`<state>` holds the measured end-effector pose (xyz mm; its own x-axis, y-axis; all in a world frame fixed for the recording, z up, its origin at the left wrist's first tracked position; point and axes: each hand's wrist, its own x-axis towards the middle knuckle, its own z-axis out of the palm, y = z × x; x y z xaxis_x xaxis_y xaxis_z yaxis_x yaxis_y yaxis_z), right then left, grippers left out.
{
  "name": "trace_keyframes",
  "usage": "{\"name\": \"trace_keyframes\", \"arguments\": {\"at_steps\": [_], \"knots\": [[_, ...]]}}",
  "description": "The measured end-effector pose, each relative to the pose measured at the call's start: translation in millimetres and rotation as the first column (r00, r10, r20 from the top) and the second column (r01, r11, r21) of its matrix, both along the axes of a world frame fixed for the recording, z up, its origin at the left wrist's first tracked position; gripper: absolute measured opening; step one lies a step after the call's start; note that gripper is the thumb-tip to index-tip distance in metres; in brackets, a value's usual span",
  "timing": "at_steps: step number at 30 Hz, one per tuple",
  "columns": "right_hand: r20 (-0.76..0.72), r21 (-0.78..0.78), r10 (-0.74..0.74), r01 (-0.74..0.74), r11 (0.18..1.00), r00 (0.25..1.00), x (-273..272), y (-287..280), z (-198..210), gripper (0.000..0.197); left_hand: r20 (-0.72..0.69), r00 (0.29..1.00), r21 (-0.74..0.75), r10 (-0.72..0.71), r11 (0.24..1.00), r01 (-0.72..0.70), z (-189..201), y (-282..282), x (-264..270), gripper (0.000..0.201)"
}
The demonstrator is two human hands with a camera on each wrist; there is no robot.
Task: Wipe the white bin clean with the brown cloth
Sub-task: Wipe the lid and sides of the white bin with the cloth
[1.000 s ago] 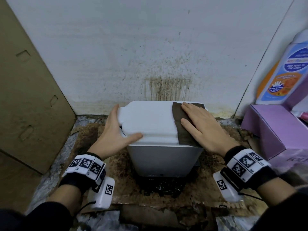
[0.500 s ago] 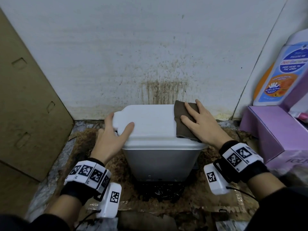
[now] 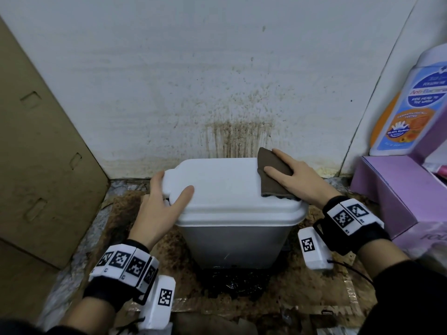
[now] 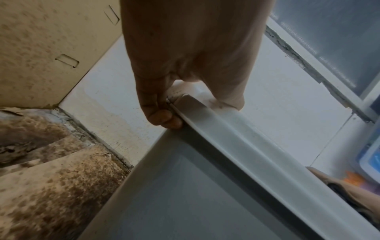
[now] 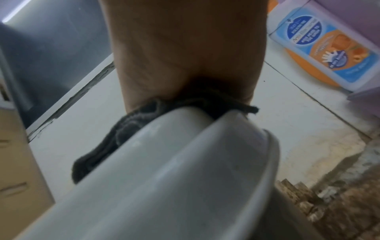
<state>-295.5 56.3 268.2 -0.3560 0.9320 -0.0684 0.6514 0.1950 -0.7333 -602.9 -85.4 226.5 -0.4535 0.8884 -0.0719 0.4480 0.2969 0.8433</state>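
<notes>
We see the bin [image 3: 232, 228] standing on stained cardboard [image 3: 154, 257] against a spattered wall [image 3: 217, 81], its white lid [image 3: 217, 187] shut. Our left hand [image 3: 159, 213] grips the lid's left end: the thumb lies on top, the fingers curl round the edge and mostly vanish behind it. From the left wrist we make out only one or two fingertips [image 4: 164, 118] tucked under the lid's lip; the rest are hidden by the palm. Our right hand [image 3: 297, 182] lies flat with straight fingers on the cloth [image 3: 271, 175], pressing it onto the lid's right end. The cloth's far corner pokes past the fingers towards the wall, and its near edge reaches the lid's front rim. The right wrist view is blurred; there the cloth [image 5: 127, 129] shows as a dark bunch squeezed between palm and lid, and the fingers cannot be seen. A bottle [image 3: 411, 110] stands on a purple box [image 3: 387, 189] at the right, both cut off by the frame. A cardboard panel [image 3: 43, 151] leans at the left. The bin's base sits in shadow and is hard to read.
</notes>
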Motion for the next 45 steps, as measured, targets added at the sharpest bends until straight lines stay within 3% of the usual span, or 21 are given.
{"name": "trace_keyframes", "arguments": {"at_steps": [8,17,21,26,32,35,40,45], "knots": [[-0.141,0.029,-0.033,0.038,0.999,0.989,5.1,-16.8,1.1,0.064,0.070,0.996,0.111,-0.053,0.993,0.045,6.9,0.0,3.1,0.092],[-0.186,0.025,-0.300,0.309,0.951,0.936,14.7,-64.1,-15.4,0.072,0.042,0.984,0.103,-0.176,0.980,0.170,24.9,30.3,-1.7,0.084],[-0.223,-0.051,-0.356,0.354,0.934,0.908,6.2,-86.3,-25.7,0.081,0.039,0.986,0.079,-0.164,0.984,0.161,24.0,40.8,-8.4,0.088],[-0.157,-0.100,-0.361,0.349,0.932,0.919,-1.7,-98.4,-15.1,0.071,0.027,0.993,0.083,-0.113,0.990,0.110,15.2,41.2,-5.5,0.087],[0.083,-0.010,-0.283,0.284,0.959,0.956,-0.2,-88.5,-4.0,0.075,-0.028,0.997,0.069,0.072,0.995,-0.070,7.4,27.6,18.7,0.083],[0.129,-0.009,-0.205,0.208,0.978,0.970,1.4,-72.5,-2.4,0.075,0.011,0.990,0.036,0.144,0.989,-0.144,13.1,10.6,47.0,0.086],[0.048,-0.040,-0.003,0.005,0.999,0.999,4.9,-36.0,-2.4,0.068,0.106,0.977,0.116,0.185,0.974,-0.197,11.0,-14.8,93.0,0.092],[-0.040,-0.127,0.127,-0.131,0.983,0.991,8.9,-20.6,8.4,0.068,0.318,0.944,0.230,0.090,0.958,-0.169,-5.8,-19.0,110.8,0.095]]}}
